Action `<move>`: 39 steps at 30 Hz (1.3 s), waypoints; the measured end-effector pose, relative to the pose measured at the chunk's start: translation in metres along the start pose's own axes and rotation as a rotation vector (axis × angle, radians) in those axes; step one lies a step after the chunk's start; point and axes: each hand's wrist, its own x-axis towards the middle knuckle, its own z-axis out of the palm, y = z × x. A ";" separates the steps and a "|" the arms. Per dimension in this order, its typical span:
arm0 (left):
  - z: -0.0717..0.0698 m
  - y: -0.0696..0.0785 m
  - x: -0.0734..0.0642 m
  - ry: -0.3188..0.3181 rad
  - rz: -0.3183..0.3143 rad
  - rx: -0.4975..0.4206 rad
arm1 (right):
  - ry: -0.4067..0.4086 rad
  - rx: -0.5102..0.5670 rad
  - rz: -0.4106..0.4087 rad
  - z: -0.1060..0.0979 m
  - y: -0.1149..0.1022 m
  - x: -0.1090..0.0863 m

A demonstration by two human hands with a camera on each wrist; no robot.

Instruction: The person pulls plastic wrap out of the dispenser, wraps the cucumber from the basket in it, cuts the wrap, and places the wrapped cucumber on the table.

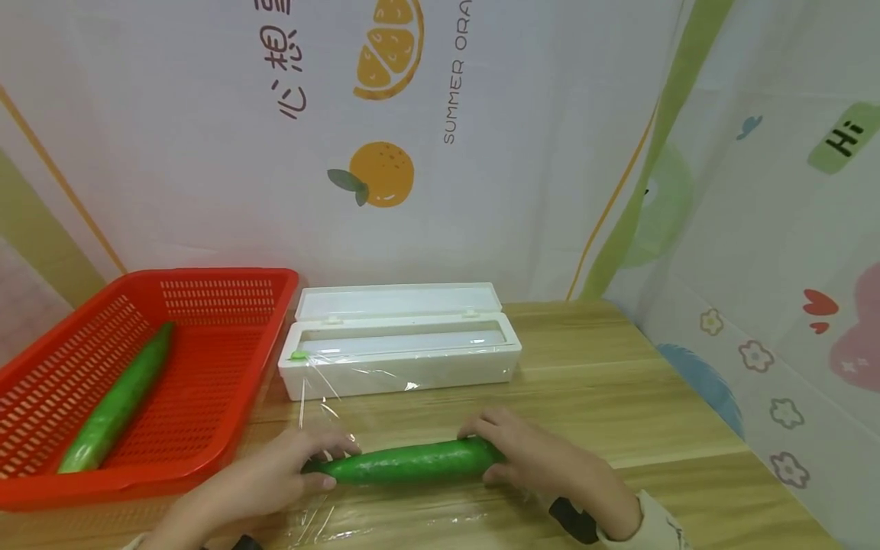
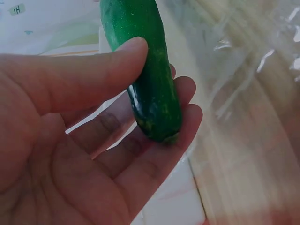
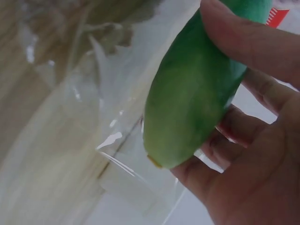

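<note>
A long green cucumber (image 1: 412,464) lies crosswise in front of me, held at both ends. My left hand (image 1: 292,467) grips its darker, narrow end; in the left wrist view the thumb lies on one side of the cucumber (image 2: 150,89) and the fingers on the other. Around the paler, thicker end are the thumb and fingers of my right hand (image 1: 529,458), also seen in the right wrist view with the cucumber (image 3: 187,103). Clear cling film (image 1: 330,519) stretches over the tabletop beneath the cucumber, running from a white dispenser box.
The white cling film dispenser (image 1: 406,374) stands behind the cucumber, its lid raised and a green slider at its left front edge. To the left is a red plastic basket (image 1: 206,451) with another cucumber (image 1: 120,401) inside. A printed cloth hangs behind the wooden table (image 1: 619,382).
</note>
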 end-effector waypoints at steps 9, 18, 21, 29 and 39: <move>0.003 -0.001 0.000 -0.027 -0.039 -0.011 | -0.020 0.011 0.005 0.006 0.003 0.000; 0.005 -0.003 0.000 -0.043 -0.074 0.012 | -0.018 -0.025 0.018 0.007 0.005 0.000; 0.005 -0.004 0.001 -0.042 -0.075 0.009 | -0.020 -0.052 0.038 0.005 0.004 -0.002; 0.005 -0.004 0.001 -0.033 -0.071 0.022 | 0.036 -0.168 -0.057 -0.004 -0.012 -0.003; 0.007 0.001 0.003 0.009 -0.043 0.089 | -0.101 -0.353 -0.086 0.008 -0.044 -0.006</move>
